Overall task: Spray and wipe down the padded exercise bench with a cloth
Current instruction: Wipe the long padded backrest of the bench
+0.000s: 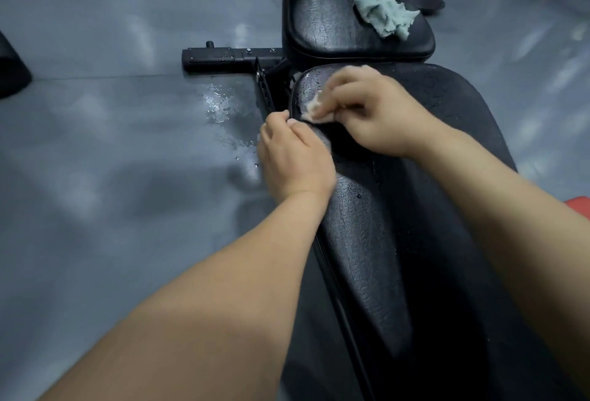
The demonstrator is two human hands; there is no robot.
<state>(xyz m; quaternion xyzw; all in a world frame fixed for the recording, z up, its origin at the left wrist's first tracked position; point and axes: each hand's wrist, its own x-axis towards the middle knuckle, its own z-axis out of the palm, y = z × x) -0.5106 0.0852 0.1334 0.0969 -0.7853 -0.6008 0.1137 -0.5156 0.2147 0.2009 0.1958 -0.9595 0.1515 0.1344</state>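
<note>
A small pale cloth point(314, 110) is pinched under the fingers of the right hand point(376, 113) and pressed against the far left corner of the near pad point(367, 241) of the black bench, where droplets are seen on the vinyl. The left hand point(292, 153) is closed on the left edge of that same pad, just beside the cloth, its fingertips curled over the rim. A narrow gap is left between the near pad and the far pad point(322, 14), on which a crumpled pale green cloth point(384, 12) is lying near the right edge. To the left of the bench, open grey floor point(95, 145) is seen, with a wet patch point(220, 103) close to the black frame bar point(223, 57) that juts out leftward. Most of the pale cloth is hidden beneath the right hand. A dark object at the far left and a red one at the right edge are cut off and cannot be identified; the orange and black equipment at the far right is blurred.
</note>
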